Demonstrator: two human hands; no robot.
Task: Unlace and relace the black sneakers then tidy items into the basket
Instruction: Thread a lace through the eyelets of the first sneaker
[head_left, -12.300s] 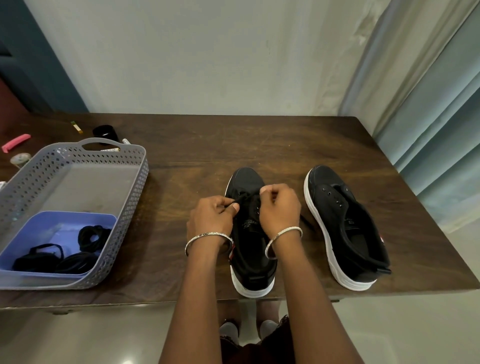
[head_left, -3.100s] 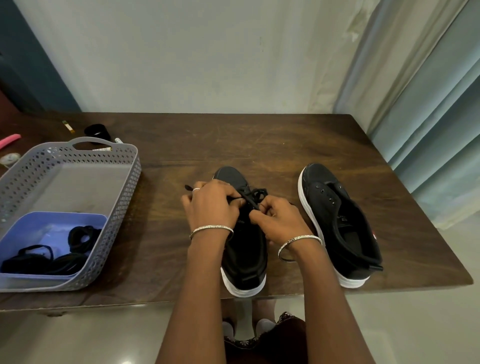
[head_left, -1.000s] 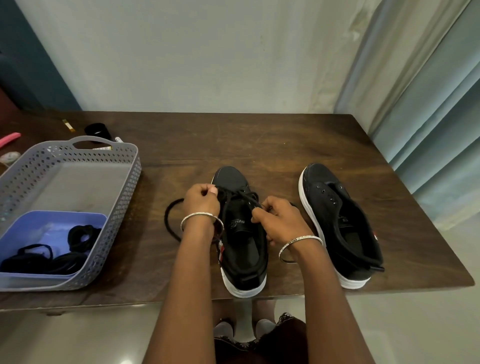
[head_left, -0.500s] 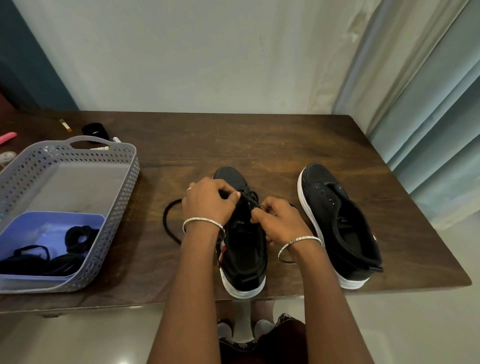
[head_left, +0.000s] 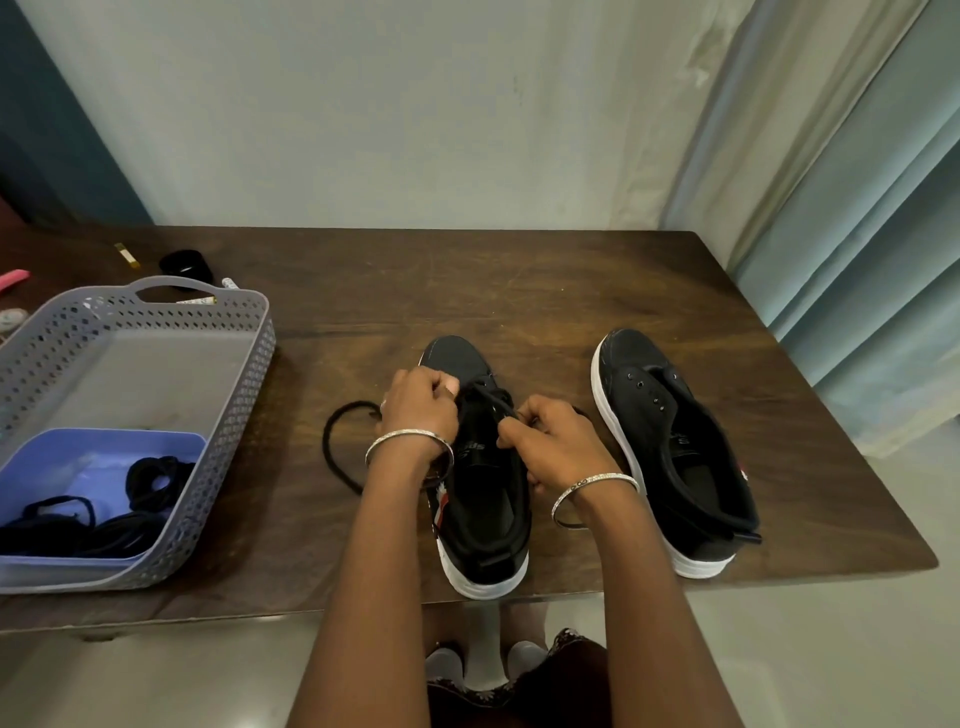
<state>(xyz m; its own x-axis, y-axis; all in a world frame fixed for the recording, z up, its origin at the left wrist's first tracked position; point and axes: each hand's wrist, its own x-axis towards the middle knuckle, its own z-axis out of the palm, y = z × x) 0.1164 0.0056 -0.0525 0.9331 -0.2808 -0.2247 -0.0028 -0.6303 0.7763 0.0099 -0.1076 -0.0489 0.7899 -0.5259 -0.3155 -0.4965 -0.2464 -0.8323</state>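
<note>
Wooden table (head_left: 519, 291), black sneakers (head_left: 457, 358) lengthwise, toes away.

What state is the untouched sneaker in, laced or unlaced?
Unlaced: the untouched sneaker shows bare eyelets and no lace across its tongue.

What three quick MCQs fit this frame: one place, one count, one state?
1. Where is the grey basket?
A. On the table, to the left of the left sneaker
B. Between the two sneakers
C. On the floor

2. How many sneakers are on the table?
A. One
B. Two
C. Three

3. What state is the right sneaker in?
A. Fully laced
B. Visible eyelets bare, no lace
C. Upside down

Key:
1 A, the grey basket stands at the table's left end.
2 B, only the left sneaker and right sneaker are there.
3 B, its eyelets show empty; the left hand and right hand pinch the black lace at the left sneaker.
</note>
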